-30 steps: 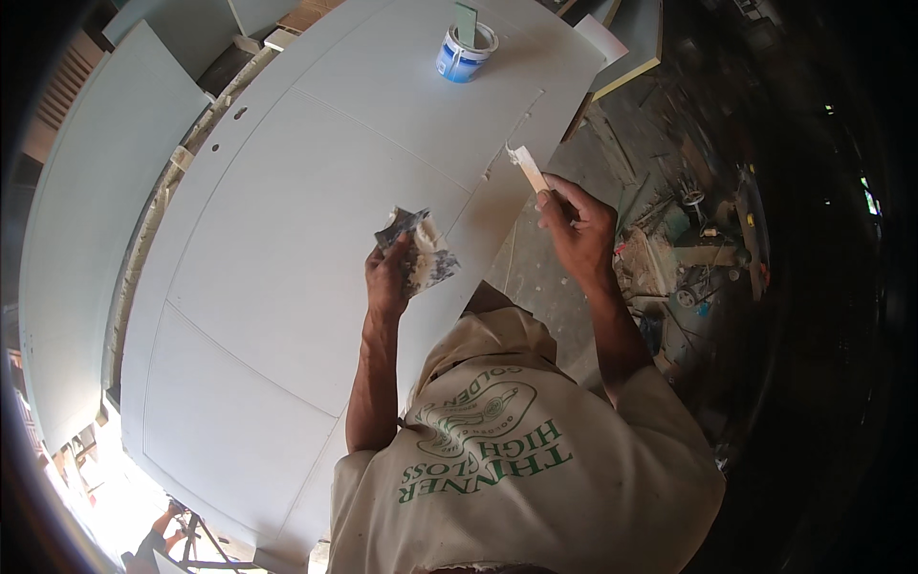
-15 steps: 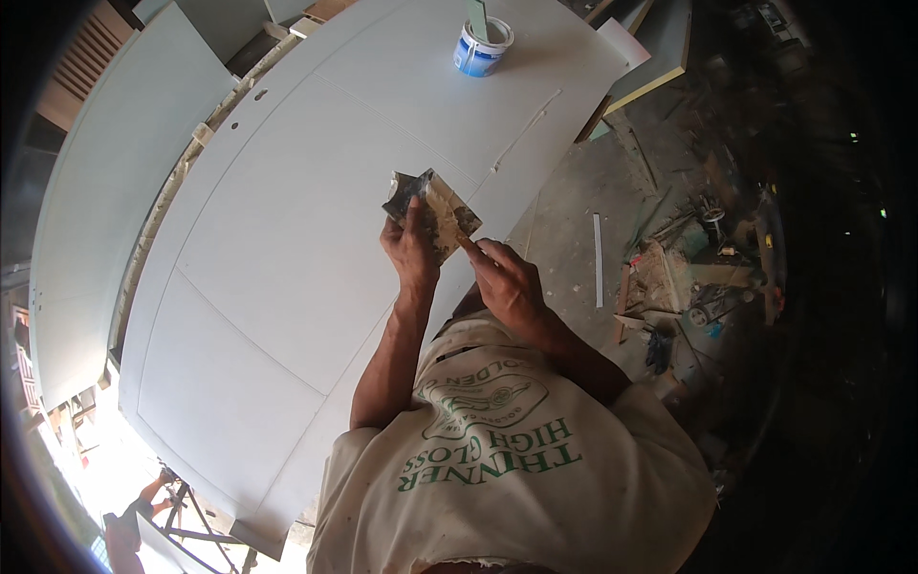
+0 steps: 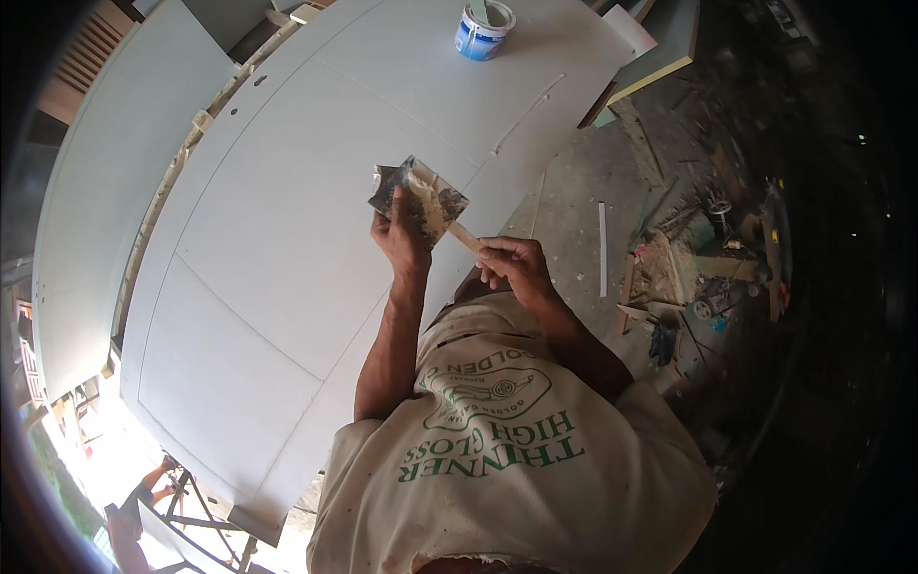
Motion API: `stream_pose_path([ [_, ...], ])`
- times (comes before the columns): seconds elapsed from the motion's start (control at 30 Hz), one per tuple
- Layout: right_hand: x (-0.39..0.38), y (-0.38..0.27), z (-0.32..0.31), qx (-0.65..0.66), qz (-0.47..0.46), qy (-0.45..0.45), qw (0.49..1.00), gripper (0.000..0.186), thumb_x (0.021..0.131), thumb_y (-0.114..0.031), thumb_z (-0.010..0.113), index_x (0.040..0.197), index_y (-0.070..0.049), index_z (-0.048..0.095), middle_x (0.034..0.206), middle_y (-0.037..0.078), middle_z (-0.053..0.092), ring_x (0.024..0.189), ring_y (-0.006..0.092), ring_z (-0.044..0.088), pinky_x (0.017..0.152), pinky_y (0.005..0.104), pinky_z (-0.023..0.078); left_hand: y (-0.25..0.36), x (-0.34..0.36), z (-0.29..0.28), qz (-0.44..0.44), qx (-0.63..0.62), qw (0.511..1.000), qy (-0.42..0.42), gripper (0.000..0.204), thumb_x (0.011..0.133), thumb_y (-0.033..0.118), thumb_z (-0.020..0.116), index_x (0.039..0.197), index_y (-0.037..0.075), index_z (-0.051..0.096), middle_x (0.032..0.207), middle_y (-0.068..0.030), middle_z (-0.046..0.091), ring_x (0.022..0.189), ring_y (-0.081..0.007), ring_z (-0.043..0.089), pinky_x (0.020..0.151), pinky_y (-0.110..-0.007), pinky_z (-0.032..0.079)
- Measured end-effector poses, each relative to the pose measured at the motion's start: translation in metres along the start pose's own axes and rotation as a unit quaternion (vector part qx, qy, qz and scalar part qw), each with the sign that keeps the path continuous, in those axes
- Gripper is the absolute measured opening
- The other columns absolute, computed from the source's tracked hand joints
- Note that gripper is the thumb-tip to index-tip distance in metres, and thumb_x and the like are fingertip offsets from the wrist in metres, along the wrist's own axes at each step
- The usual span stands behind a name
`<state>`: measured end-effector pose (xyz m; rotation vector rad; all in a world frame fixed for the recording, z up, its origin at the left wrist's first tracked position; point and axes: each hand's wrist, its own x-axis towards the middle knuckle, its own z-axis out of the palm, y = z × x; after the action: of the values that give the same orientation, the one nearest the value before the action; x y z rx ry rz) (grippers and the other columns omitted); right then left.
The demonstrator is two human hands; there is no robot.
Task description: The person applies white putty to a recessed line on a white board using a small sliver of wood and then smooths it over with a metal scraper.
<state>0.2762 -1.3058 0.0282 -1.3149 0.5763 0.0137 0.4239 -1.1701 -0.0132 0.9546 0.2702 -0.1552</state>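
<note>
My left hand (image 3: 402, 241) grips a small dark plate (image 3: 448, 198) smeared with cream-coloured putty (image 3: 421, 196), its thumb lying over the plate's face. Beside it, my right hand (image 3: 519, 268) is closed round a narrow pale putty knife (image 3: 465, 236). The knife's far end meets the plate's lower right edge; whether it touches the putty I cannot tell. Both hands are above the near right side of a large white door panel (image 3: 277, 220) with thin grooves. A raised streak of filler (image 3: 529, 115) runs across that panel, farther off.
A blue and white bucket (image 3: 485, 40) with a pale green stick in it stands on the panel's far end. Another pale panel (image 3: 124, 182) lies to the left. Scrap and tools (image 3: 703, 277) litter the floor at right. Another person's arm (image 3: 143, 493) shows at lower left.
The plate and my left hand have shifted slightly left and away from me. My right hand has moved a little right, and more of the putty knife shows between the hands.
</note>
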Motion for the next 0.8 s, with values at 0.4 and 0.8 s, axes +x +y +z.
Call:
stream_pose_path([
  [0.4,0.073,0.056,0.009,-0.139,-0.167,0.112,0.97,0.036,0.096,-0.021,0.073,0.123,0.004,0.069,0.115,0.012,0.072,0.105,0.0194,0.068,0.085,0.0328,0.056,0.048,0.013,-0.056,-0.257,0.008,0.949,-0.185,0.031,0.1,0.018,0.066,0.119,-0.006,0.064,0.101,-0.0123,0.074,0.08,-0.0181,0.074,0.071,-0.033,0.063],
  [0.8,0.098,0.026,-0.009,0.142,0.034,0.159,0.976,0.018,0.093,-0.006,0.068,0.108,0.005,0.067,0.093,0.01,0.072,0.078,0.0213,0.073,0.067,0.0319,0.063,0.052,-0.002,-0.037,-0.286,0.093,0.921,-0.248,0.043,0.1,0.015,0.065,0.135,-0.009,0.058,0.114,-0.0149,0.072,0.097,-0.0181,0.071,0.082,-0.032,0.061],
])
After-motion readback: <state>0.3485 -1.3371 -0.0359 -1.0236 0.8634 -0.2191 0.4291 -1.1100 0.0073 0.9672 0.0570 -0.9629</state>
